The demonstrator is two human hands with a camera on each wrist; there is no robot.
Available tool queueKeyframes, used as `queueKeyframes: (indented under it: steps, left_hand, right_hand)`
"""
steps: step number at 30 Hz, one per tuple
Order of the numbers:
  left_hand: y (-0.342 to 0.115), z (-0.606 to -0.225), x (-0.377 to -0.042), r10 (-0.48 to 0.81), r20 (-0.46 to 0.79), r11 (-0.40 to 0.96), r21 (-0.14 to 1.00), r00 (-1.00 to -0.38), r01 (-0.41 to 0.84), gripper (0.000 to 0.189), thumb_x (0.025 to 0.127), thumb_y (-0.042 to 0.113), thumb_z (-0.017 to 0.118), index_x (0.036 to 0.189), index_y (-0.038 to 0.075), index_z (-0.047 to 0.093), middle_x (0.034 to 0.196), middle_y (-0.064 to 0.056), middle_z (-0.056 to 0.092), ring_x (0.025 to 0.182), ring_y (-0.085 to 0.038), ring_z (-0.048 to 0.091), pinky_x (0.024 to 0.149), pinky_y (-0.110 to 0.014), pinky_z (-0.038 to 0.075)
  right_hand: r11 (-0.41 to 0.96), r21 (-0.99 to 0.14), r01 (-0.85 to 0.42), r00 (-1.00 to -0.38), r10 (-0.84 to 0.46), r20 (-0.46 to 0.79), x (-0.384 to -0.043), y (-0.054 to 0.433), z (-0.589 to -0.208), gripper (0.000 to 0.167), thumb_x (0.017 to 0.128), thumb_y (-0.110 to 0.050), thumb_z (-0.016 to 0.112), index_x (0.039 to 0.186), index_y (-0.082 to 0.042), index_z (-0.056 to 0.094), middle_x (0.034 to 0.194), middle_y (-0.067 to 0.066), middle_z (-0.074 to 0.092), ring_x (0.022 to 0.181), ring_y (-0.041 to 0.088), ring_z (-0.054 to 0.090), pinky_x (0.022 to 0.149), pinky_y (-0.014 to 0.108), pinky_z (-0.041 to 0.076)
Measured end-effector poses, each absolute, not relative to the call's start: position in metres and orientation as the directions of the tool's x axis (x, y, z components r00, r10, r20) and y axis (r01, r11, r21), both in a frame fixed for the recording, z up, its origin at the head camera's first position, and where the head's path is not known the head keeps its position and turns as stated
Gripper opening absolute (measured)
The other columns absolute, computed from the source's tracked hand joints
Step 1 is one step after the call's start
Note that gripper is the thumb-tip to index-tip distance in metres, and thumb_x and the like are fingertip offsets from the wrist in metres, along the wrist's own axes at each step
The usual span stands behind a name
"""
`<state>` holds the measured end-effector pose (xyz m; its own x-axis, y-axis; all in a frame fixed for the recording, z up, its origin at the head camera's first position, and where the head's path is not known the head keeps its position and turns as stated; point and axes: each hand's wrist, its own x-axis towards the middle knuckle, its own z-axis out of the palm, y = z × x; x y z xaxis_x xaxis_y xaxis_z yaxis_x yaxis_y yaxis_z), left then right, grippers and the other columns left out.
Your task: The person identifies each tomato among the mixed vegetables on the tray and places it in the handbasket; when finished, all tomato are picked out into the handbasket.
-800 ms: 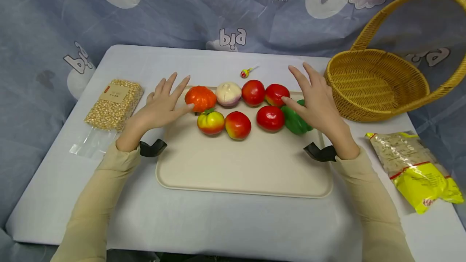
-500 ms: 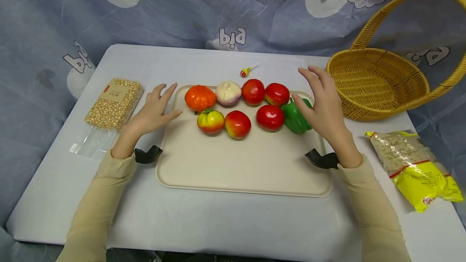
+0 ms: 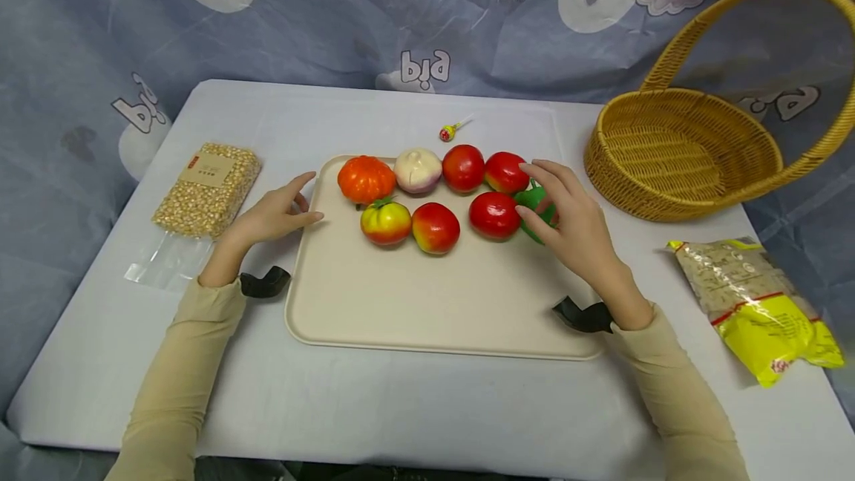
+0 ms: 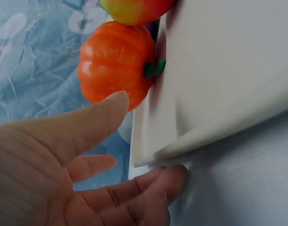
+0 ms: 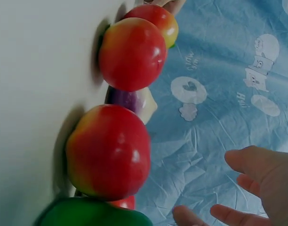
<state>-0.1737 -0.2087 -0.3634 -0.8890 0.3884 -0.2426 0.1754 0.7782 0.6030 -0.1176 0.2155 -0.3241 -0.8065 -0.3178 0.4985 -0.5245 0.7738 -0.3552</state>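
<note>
My left hand point(image 3: 270, 214) is beside the left edge of the beige tray point(image 3: 434, 303). In the left wrist view its bent fingers point(image 4: 139, 183) are by the rim and the thumb is raised near an orange toy pumpkin point(image 4: 116, 63); whether they touch the tray, I cannot tell. Above the green bell pepper point(image 3: 531, 197) hovers my right hand point(image 3: 577, 228), fingers loosely curved and partly hiding it. The right wrist view has this hand apart from the pepper point(image 5: 94, 214). Red round fruits point(image 3: 494, 215), a yellow-red tomato point(image 3: 385, 223) and a white-purple bulb point(image 3: 418, 171) share the tray.
A wicker basket point(image 3: 688, 199) with a tall handle stands at the back right. In front of it lies a yellow snack-like bag point(image 3: 768, 318). A bag of corn kernels point(image 3: 207, 191) lies at the left, and a lollipop point(image 3: 447, 133) behind the tray.
My left hand has moved left and down from near the pumpkin to the tray's left edge, its fingers bending. My right hand drew back right, then came forward over the pepper.
</note>
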Motion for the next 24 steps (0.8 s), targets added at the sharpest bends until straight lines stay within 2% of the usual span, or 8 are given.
queueKeyframes:
  steps: [4,14,17,19,22,24]
  left_hand:
    - [-0.209,-0.368,-0.176,0.416,-0.225,0.747,0.638,-0.881,0.190,0.073,0.091,0.024,0.060,0.147,-0.001,0.021,0.104,-0.021,0.056,0.076,-0.020,0.052,0.071,-0.029,0.041]
    - [-0.214,-0.383,-0.180,0.392,-0.195,0.703,0.694,-0.899,0.156,0.063,0.088,0.012,0.063,0.143,-0.002,0.033,0.103,-0.019,0.051,0.075,-0.017,0.049,0.068,-0.024,0.040]
    - [-0.216,-0.387,-0.180,0.391,-0.182,0.684,0.713,-0.902,0.152,0.061,0.088,0.011,0.063,0.141,-0.001,0.036,0.101,-0.018,0.051,0.072,-0.014,0.047,0.066,-0.022,0.039]
    - [-0.216,-0.389,-0.179,0.390,-0.174,0.674,0.723,-0.904,0.152,0.060,0.088,0.010,0.063,0.141,-0.001,0.037,0.100,-0.018,0.050,0.070,-0.011,0.047,0.064,-0.021,0.039]
    - [-0.217,-0.390,-0.180,0.389,-0.162,0.665,0.731,-0.907,0.154,0.060,0.087,0.011,0.064,0.140,-0.001,0.038,0.100,-0.018,0.050,0.067,-0.008,0.046,0.063,-0.020,0.038]
    - [-0.217,-0.390,-0.180,0.384,-0.158,0.664,0.732,-0.910,0.153,0.060,0.087,0.012,0.065,0.140,0.000,0.038,0.100,-0.018,0.050,0.066,-0.007,0.046,0.062,-0.020,0.038]
  right_hand:
    - [0.779,-0.365,-0.510,-0.835,-0.346,0.427,-0.116,0.212,-0.330,0.058,0.082,-0.017,0.072,0.135,-0.016,0.049,0.136,0.012,0.048,0.067,0.016,0.059,0.053,0.023,0.041]
    - [0.794,-0.384,-0.470,-0.881,-0.401,0.250,-0.119,0.202,-0.345,0.061,0.084,-0.024,0.070,0.139,-0.020,0.045,0.141,0.017,0.042,0.068,0.019,0.057,0.067,0.031,0.048]
    - [0.795,-0.406,-0.452,-0.892,-0.406,0.198,-0.120,0.201,-0.351,0.062,0.084,-0.024,0.070,0.140,-0.021,0.043,0.143,0.019,0.039,0.077,0.023,0.060,0.073,0.038,0.051]
    - [0.793,-0.420,-0.443,-0.896,-0.410,0.171,-0.120,0.201,-0.354,0.064,0.084,-0.024,0.070,0.141,-0.021,0.042,0.144,0.020,0.037,0.089,0.028,0.062,0.079,0.042,0.053]
    - [0.788,-0.434,-0.436,-0.898,-0.411,0.157,-0.122,0.201,-0.359,0.066,0.083,-0.023,0.071,0.142,-0.021,0.041,0.146,0.021,0.036,0.110,0.035,0.057,0.088,0.049,0.051]
    - [0.786,-0.438,-0.437,-0.898,-0.410,0.160,-0.124,0.201,-0.362,0.067,0.083,-0.023,0.071,0.142,-0.021,0.040,0.144,0.020,0.037,0.117,0.036,0.053,0.091,0.050,0.049]
